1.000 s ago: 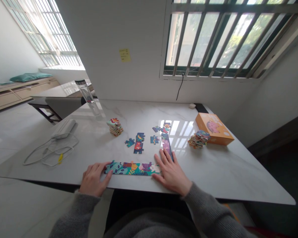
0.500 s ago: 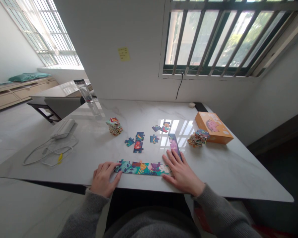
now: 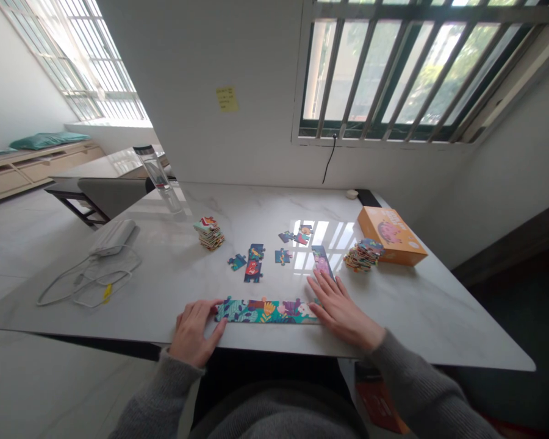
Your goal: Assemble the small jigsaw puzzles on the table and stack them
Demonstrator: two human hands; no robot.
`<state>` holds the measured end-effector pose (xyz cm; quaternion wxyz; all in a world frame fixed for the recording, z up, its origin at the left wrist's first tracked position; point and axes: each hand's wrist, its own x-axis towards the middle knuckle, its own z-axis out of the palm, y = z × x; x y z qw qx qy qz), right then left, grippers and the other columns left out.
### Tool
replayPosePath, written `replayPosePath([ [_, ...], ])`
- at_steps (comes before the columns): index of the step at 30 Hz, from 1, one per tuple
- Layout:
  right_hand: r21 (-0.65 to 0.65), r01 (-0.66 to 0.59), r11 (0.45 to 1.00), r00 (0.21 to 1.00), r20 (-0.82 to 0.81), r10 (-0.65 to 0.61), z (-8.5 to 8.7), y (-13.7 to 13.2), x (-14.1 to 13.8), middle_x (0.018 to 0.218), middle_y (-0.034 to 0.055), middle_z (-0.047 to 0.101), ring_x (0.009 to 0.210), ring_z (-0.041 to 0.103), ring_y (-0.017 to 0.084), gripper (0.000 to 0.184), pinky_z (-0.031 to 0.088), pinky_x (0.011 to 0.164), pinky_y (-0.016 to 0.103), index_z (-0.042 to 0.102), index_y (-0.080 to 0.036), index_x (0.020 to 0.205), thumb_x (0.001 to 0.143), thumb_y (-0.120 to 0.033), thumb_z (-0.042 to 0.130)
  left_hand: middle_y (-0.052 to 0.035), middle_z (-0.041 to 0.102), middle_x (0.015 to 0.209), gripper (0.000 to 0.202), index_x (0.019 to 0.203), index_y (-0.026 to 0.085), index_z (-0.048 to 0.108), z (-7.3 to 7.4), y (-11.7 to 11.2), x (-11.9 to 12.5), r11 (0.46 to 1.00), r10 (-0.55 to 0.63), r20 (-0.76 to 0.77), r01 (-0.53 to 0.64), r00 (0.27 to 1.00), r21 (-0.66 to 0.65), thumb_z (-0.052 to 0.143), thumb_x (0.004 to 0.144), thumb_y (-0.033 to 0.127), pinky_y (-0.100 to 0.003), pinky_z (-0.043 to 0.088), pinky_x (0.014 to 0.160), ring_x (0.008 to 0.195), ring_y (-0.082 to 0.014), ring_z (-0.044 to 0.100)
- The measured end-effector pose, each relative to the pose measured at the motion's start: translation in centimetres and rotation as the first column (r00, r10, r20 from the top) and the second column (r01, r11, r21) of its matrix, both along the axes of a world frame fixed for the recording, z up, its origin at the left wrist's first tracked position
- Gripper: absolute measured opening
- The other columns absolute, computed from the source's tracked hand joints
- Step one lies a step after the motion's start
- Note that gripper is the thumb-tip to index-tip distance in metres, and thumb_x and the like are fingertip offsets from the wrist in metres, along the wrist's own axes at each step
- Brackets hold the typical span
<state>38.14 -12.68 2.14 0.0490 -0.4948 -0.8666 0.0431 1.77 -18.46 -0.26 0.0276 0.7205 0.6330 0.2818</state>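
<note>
My left hand (image 3: 194, 332) rests at the near table edge, with its fingertips against the left end of a long jigsaw strip (image 3: 268, 311) printed with teal and orange leaves. My right hand (image 3: 341, 303) lies spread at the strip's right end, and its thumb touches that end. Its fingertips nearly reach a dark blue and purple puzzle section (image 3: 322, 261), whose near end they partly hide. Farther off lie loose joined puzzle pieces (image 3: 254, 268), a puzzle-piece stack (image 3: 209, 234) and a second stack (image 3: 363, 255).
An orange puzzle box (image 3: 391, 235) sits at the right of the white marble table (image 3: 421, 311). A clear tumbler (image 3: 159, 180) stands at the far left. A white power adapter (image 3: 113, 237) lies there with its looped cable. A wall and barred window stand behind.
The long strip has slid right across the table with both hands following it. The purple section also sits farther right. My head view has shifted slightly.
</note>
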Motion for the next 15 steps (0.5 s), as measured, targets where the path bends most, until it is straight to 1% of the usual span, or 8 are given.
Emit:
replayPosePath([
  [2,0.022,0.014,1.0,1.0,-0.023,-0.013,0.6,1.7,0.1,0.167,0.0125,0.018,0.155,0.01,0.027,0.065,0.017,0.125,0.05,0.026,-0.012,0.158,0.105,-0.05,0.021,-0.0063,0.068,0.099,0.033,0.118,0.023,0.061,-0.2,0.1,-0.1,1.0,0.015,0.034,-0.016,0.999,0.016,0.055,0.088,0.038,-0.039,0.042,0.088,0.098,-0.0251,0.058],
  [4,0.036,0.007,0.999,1.0,-0.031,-0.006,1.1,3.9,0.1,0.165,0.0132,0.023,0.155,0.012,0.026,0.063,0.02,0.124,0.046,0.031,-0.01,0.156,0.105,-0.047,0.025,-0.0066,0.069,0.098,0.035,0.118,0.022,0.06,-0.2,0.2,-0.1,0.999,0.024,0.046,-0.025,0.999,0.026,0.056,0.088,0.038,-0.039,0.043,0.088,0.098,-0.0255,0.058],
  [6,0.027,0.023,0.999,1.0,-0.005,-0.023,1.3,6.2,-0.3,0.164,0.0133,0.027,0.154,0.014,0.027,0.06,0.02,0.124,0.047,0.039,-0.011,0.152,0.104,-0.045,0.028,-0.0066,0.069,0.099,0.035,0.118,0.023,0.061,-0.2,0.2,0.0,0.999,0.025,0.04,-0.027,0.999,0.032,0.056,0.087,0.039,-0.039,0.044,0.088,0.098,-0.0255,0.059],
  [9,-0.002,0.058,0.998,0.997,0.045,-0.058,1.1,8.8,-0.9,0.164,0.0118,0.027,0.153,0.016,0.029,0.055,0.019,0.123,0.049,0.043,-0.013,0.148,0.104,-0.042,0.03,-0.0062,0.07,0.099,0.034,0.117,0.024,0.062,-0.2,0.2,0.0,0.999,0.015,0.03,-0.016,0.999,0.036,0.055,0.087,0.039,-0.038,0.043,0.088,0.098,-0.0257,0.059],
  [12,-0.022,0.113,0.993,0.991,0.067,-0.112,0.7,9.9,-1.2,0.163,0.0119,0.03,0.152,0.019,0.03,0.052,0.022,0.12,0.052,0.044,-0.015,0.146,0.104,-0.042,0.032,-0.0054,0.069,0.099,0.033,0.117,0.025,0.063,-0.2,0.2,0.0,0.999,0.002,0.028,-0.003,1.0,0.038,0.055,0.088,0.039,-0.039,0.043,0.088,0.098,-0.0263,0.059],
  [15,-0.014,0.143,0.99,0.988,0.064,-0.142,0.3,10.0,-1.0,0.161,0.0125,0.034,0.15,0.024,0.03,0.051,0.025,0.119,0.05,0.044,-0.015,0.145,0.104,-0.042,0.032,-0.0052,0.069,0.099,0.033,0.117,0.025,0.063,-0.1,0.2,0.0,0.999,-0.003,0.024,0.002,1.0,0.037,0.055,0.088,0.039,-0.039,0.043,0.089,0.098,-0.0263,0.059],
])
